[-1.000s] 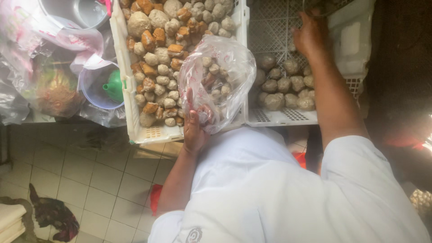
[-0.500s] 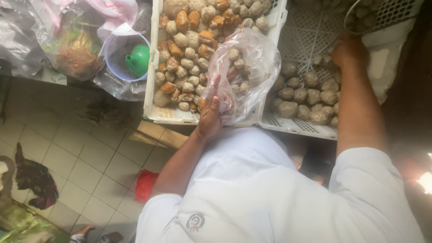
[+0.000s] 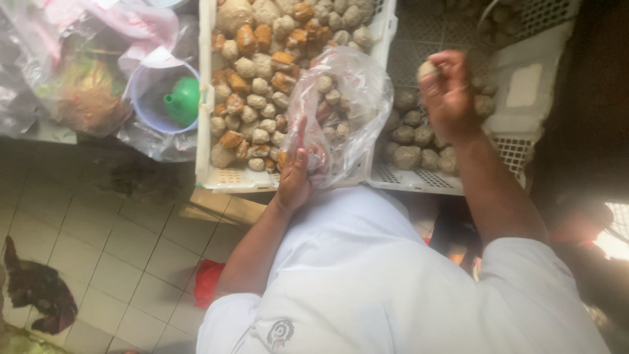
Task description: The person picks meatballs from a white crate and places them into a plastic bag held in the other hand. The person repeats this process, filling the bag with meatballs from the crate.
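Two white slatted crates are sitting side by side above a pale tiled floor (image 3: 98,249), the left crate (image 3: 226,176) holding beige and brown-orange balls, the right crate (image 3: 419,178) greyish ones, with a green funnel (image 3: 183,99) lying in a tub beside them. The left hand (image 3: 296,172) is pinching the clear plastic bag (image 3: 341,108) of balls over the crates' meeting edges. The right hand (image 3: 445,88), half a second ago reaching down among the grey balls, is now lifting clear, fingers closed around one grey ball (image 3: 427,68).

Probably a market food stall: white crates (image 3: 223,172) heaped with meatballs (image 3: 257,101).
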